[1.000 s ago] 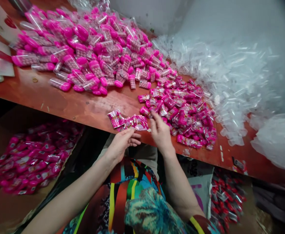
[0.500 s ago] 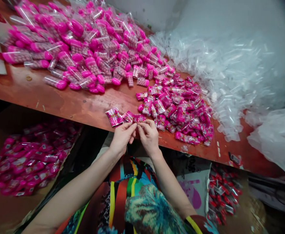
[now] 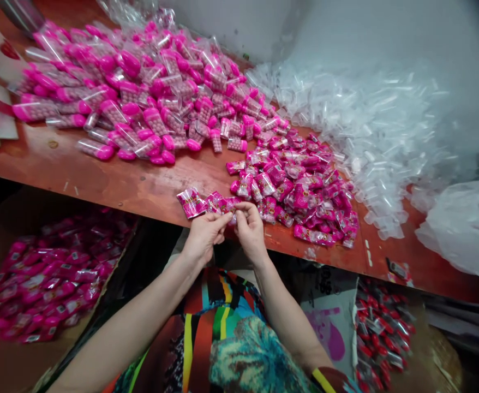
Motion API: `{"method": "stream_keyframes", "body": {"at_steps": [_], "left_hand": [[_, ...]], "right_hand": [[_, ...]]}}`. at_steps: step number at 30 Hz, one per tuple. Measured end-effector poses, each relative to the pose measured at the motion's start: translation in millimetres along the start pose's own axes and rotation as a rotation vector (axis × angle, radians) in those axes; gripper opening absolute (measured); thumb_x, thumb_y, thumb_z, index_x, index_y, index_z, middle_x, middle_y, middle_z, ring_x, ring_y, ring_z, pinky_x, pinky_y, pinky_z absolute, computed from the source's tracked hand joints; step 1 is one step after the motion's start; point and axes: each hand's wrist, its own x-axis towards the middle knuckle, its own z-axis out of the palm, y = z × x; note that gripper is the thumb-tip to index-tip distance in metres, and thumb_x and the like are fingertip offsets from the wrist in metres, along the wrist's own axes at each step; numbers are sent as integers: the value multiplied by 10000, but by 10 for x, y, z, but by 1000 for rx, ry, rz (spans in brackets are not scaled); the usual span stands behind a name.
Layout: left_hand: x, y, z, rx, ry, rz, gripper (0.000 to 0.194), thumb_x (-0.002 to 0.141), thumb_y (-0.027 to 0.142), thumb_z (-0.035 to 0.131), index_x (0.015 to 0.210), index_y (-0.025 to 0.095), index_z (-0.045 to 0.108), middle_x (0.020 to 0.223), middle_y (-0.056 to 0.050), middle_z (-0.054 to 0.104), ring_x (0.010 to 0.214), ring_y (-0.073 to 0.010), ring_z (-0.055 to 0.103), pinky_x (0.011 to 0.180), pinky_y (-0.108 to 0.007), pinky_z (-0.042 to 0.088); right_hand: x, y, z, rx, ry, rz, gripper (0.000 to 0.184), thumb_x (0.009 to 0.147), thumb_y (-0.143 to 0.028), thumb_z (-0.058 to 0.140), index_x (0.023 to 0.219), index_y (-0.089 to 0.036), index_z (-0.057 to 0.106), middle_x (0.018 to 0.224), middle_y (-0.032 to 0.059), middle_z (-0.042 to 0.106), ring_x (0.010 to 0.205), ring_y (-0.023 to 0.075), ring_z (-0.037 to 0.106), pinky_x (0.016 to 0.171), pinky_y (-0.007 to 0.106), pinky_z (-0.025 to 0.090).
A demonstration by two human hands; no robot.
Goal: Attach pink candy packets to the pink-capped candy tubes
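Note:
At the near edge of the table, my left hand (image 3: 204,234) and my right hand (image 3: 250,232) are closed in pinches, fingertips almost meeting. A small pale, shiny bit shows between them; what it is I cannot make out. Just beyond the fingers lies a short row of printed pink wrappers (image 3: 214,201), partly hidden by my hands. One flat pink wrapper (image 3: 192,203) sits at the row's left end. Right of my right hand, a heap of filled pink packets (image 3: 300,188) spreads over the table.
Pink-capped clear tubes of small balls (image 3: 153,117) pile up at the back left. Clear plastic cups (image 3: 370,125) are heaped along the wall, with a whitish plastic bag (image 3: 464,226) at right. Below the edge are boxes of pink packets (image 3: 47,289) and red packets (image 3: 381,333).
My right hand has come from the edge of the packet heap, leftward and down, to meet my left hand. Both sets of fingers have closed into pinches. The view has shifted slightly.

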Motion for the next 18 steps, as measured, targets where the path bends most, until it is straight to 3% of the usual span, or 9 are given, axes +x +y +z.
{"method": "stream_keyframes", "body": {"at_steps": [4,7,11,13,15,18], "left_hand": [[-3,105,-11,-11,-13,-29,402,643,375,842,575,136,525,475,72,439,317,0,279,366,-187,202],[21,259,-52,-6,-67,-40,414,700,423,791,579,143,511,477,68,437,315,-4,274,373,-188,207],[91,473,-128,1,3,34,402,672,380,806,572,144,496,473,77,415,322,1,262,374,-176,186],[143,566,-178,-6,65,72,393,659,366,816,581,138,506,491,76,429,326,6,261,371,-172,185],[198,649,-230,-25,105,100,383,654,349,826,590,132,517,509,75,445,331,11,269,371,-168,193],[257,748,-285,-57,113,110,365,661,328,829,600,125,532,542,66,475,341,15,284,373,-165,203]], "right_hand": [[36,-51,91,-155,122,-239,134,934,-287,475,1004,-229,574,952,34,609,909,177,586,813,307,473],[129,-100,139,-252,45,-343,165,949,-238,441,1015,-237,592,923,33,636,856,178,602,780,304,467],[365,-201,206,-347,-144,-422,219,967,-243,421,1064,-248,617,908,33,666,771,175,618,715,300,477],[601,-293,226,-420,-246,-452,250,983,-274,414,1124,-259,620,930,29,685,788,175,636,740,306,492],[945,-415,216,-567,-260,-480,268,993,-292,410,1147,-262,627,982,31,702,873,181,649,818,315,497],[1570,-606,154,-1105,-65,-401,309,985,-200,387,1160,-211,642,1152,76,679,1076,195,589,960,314,442]]}}
